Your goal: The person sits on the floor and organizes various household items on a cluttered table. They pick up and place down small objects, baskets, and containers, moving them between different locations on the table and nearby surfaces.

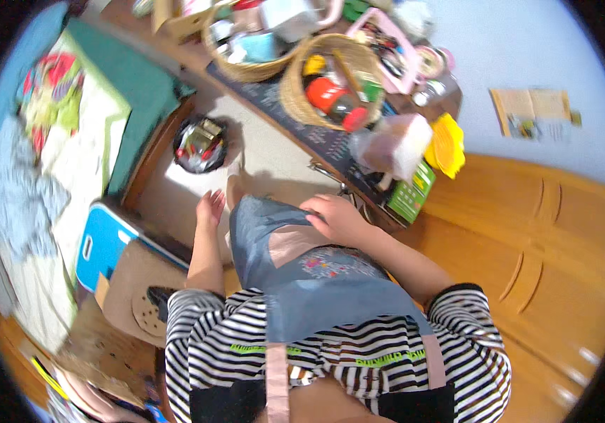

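My left hand (pixel 211 208) hangs in the air to the left of my body, with nothing in it. At the front of the blue-grey apron (pixel 329 301), my right hand (pixel 336 218) has its thumb and fingers apart. It overlaps the apron's right edge, and I cannot tell whether it touches the cloth. The apron has a pink panel (pixel 294 243) and a floral patch (pixel 334 263). Beyond my left hand, a round waste bin (pixel 200 144) lined with a black bag stands on the pale floor (pixel 276 153), holding rubbish.
Ahead runs a dark desk (pixel 265 100) with a wicker basket (pixel 292 106) of bottles, a pink tray (pixel 410 69) and a green box (pixel 412 195). On the left are a bed (pixel 62 180) and a blue folding table (pixel 96 248). A wooden cabinet (pixel 482 227) stands right.
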Demonstrator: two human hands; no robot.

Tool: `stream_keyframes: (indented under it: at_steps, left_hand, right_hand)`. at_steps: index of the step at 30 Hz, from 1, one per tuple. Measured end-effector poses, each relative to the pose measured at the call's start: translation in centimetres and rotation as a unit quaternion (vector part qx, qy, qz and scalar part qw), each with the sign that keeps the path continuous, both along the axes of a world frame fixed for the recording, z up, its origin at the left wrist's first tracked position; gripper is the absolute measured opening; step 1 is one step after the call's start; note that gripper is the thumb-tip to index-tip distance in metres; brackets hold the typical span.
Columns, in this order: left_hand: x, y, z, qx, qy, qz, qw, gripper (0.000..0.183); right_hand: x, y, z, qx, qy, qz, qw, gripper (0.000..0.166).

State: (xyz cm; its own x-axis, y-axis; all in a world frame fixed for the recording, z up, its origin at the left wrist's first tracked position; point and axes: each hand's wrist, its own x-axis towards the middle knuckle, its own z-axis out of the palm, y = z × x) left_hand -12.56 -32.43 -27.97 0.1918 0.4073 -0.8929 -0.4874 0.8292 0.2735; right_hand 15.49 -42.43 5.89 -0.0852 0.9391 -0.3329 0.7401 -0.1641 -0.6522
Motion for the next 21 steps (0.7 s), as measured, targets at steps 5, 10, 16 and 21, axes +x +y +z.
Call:
stream_keyframes:
  at_steps: [5, 10, 16, 21]
  left_hand:
    - [-1.0, -0.1, 7.0, 0.06, -0.005, -0.072, 0.996, 0.045]
    - [0.8, 1.0, 15.6, 0.142, -0.007, -0.131, 0.981, 0.039]
    - [2.3, 0.0, 18.3, 0.198, 0.004, -0.121, 0.973, 0.036]
    - [1.2, -3.6, 19.4, 0.175, 0.009, -0.102, 0.979, 0.031]
  right_hand:
    - [1.7, -2.1, 2.7, 0.097, 0.013, -0.058, 0.993, 0.019]
    - [3.2, -4.9, 1.8, 0.08, 0.031, -0.13, 0.988, 0.018]
    - [3.8, -5.9, -1.8, 0.05, 0.029, -0.124, 0.991, 0.02]
    - [3.4, -4.7, -2.1, 0.022, 0.027, -0.089, 0.995, 0.021]
